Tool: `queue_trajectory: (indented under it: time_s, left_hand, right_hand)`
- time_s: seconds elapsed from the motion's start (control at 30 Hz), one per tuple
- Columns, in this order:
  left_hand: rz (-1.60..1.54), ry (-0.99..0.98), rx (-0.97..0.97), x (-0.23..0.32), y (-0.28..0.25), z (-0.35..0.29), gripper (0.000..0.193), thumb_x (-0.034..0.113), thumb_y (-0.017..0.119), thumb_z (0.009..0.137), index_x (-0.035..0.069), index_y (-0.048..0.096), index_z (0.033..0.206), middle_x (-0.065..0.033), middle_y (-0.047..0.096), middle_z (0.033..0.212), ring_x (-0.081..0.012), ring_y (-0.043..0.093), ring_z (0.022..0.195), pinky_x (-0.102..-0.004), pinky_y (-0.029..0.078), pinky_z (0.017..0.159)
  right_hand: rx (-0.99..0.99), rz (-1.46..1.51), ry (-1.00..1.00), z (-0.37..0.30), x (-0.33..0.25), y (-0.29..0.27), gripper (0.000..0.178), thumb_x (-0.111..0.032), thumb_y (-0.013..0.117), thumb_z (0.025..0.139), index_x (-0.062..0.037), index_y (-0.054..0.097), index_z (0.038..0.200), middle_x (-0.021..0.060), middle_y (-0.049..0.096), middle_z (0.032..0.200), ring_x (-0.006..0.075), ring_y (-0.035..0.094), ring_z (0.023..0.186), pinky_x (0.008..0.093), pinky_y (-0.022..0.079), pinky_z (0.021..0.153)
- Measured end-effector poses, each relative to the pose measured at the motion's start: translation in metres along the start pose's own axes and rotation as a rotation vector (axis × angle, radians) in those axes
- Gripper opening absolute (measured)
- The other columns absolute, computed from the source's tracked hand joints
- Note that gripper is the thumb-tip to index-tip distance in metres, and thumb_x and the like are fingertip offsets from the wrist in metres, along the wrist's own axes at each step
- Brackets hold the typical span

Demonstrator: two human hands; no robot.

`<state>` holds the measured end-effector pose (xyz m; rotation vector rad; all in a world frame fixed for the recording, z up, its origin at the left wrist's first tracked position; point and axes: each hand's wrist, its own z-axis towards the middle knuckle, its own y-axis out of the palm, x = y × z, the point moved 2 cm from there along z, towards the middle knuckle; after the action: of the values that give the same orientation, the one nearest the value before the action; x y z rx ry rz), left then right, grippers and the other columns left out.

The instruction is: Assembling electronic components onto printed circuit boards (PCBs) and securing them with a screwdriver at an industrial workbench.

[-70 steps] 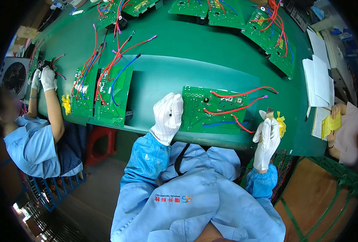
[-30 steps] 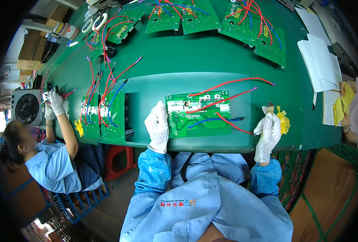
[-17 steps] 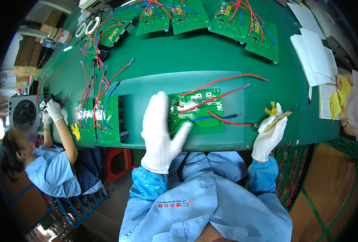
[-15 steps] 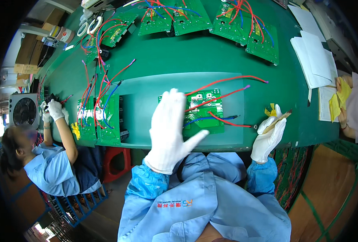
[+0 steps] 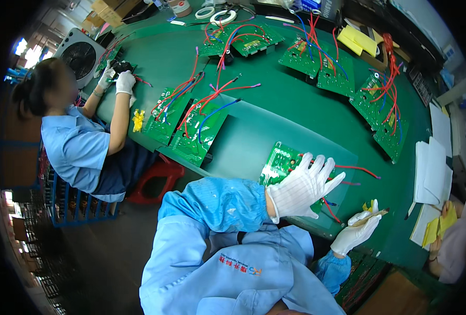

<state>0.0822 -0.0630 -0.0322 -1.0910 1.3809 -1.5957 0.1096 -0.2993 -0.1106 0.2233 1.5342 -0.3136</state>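
Note:
In front of me a green circuit board (image 5: 277, 164) with red and blue wires lies on a pale sheet (image 5: 243, 142). My left hand (image 5: 302, 188), in a white glove, is over the board's right part with its fingers spread, holding nothing. It hides much of the board and the wire roots; whether it touches them I cannot tell. The board's wire ends come out past my fingers to the right. My right hand (image 5: 355, 232), also gloved, is closed around a thin, flat brownish piece (image 5: 370, 217) near the table's front edge. A small yellow scrap (image 5: 368, 205) shows at its fingertips.
More wired circuit boards stand left (image 5: 200, 128) and along the back (image 5: 335, 73). A co-worker (image 5: 80, 136) in blue handles a dark part at the far left, near a fan (image 5: 80, 58). White papers (image 5: 432, 168) lie right, where another person's hand (image 5: 446, 210) holds yellow sheets.
My view has turned, shifting the scene. My left hand has moved rightward across the board, from its left side, and its fingers have spread. My right hand still holds the brownish piece.

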Motion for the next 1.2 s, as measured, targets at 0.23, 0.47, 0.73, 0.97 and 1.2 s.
queue_trajectory:
  time_s: [0.23, 0.47, 0.73, 0.97, 1.2]
  left_hand:
    - [-0.033, -0.538, 0.096, -0.019, -0.016, -0.04, 0.109, 0.059, 0.086, 0.064, 0.003, 0.043, 0.147, -0.0246, 0.045, 0.143, -0.0407, 0.048, 0.13, -0.0548, 0.04, 0.104]
    - [0.188, -0.685, 0.332, -0.06, -0.014, -0.065, 0.1, 0.048, 0.088, 0.068, 0.003, 0.048, 0.148, -0.0239, 0.047, 0.149, -0.046, 0.043, 0.139, -0.0583, 0.032, 0.114]
    - [0.316, -0.689, 0.304, -0.09, 0.002, -0.075, 0.083, 0.043, 0.075, 0.085, -0.002, 0.046, 0.149, -0.0211, 0.052, 0.145, -0.0431, 0.047, 0.137, -0.0543, 0.035, 0.116]
    - [0.357, -0.705, 0.275, -0.124, -0.001, -0.086, 0.08, 0.045, 0.071, 0.09, -0.001, 0.045, 0.15, -0.02, 0.056, 0.141, -0.0398, 0.05, 0.136, -0.0525, 0.037, 0.115]
    - [0.337, -0.695, 0.379, -0.156, 0.006, -0.095, 0.078, 0.047, 0.073, 0.089, -0.001, 0.049, 0.146, -0.0199, 0.062, 0.133, -0.0395, 0.057, 0.128, -0.0532, 0.042, 0.111]
  right_hand:
    - [0.054, -0.048, -0.144, -0.003, -0.005, 0.003, 0.055, -0.039, 0.033, 0.114, 0.0023, 0.054, 0.143, 0.0047, 0.058, 0.12, 0.0067, 0.045, 0.084, 0.0217, 0.041, 0.072]
    - [0.026, -0.107, -0.054, -0.005, -0.032, 0.022, 0.059, -0.044, 0.036, 0.113, 0.005, 0.057, 0.139, -0.0048, 0.04, 0.073, 0.0036, 0.034, 0.062, 0.0215, 0.028, 0.054]
    - [-0.176, -0.132, -0.025, -0.001, -0.045, 0.033, 0.049, -0.038, 0.047, 0.111, 0.0018, 0.061, 0.135, -0.0083, 0.033, 0.066, 0.0021, 0.025, 0.051, 0.0235, 0.022, 0.047]
    - [-0.309, -0.203, -0.092, -0.004, -0.043, 0.061, 0.031, -0.025, 0.056, 0.107, -0.001, 0.066, 0.124, -0.0078, 0.044, 0.07, 0.0, 0.029, 0.051, 0.0228, 0.02, 0.045]
    - [-0.312, -0.218, -0.12, 0.0, -0.069, 0.077, 0.033, -0.028, 0.055, 0.108, -0.0002, 0.067, 0.12, -0.007, 0.042, 0.067, 0.0009, 0.028, 0.049, 0.0231, 0.02, 0.045]
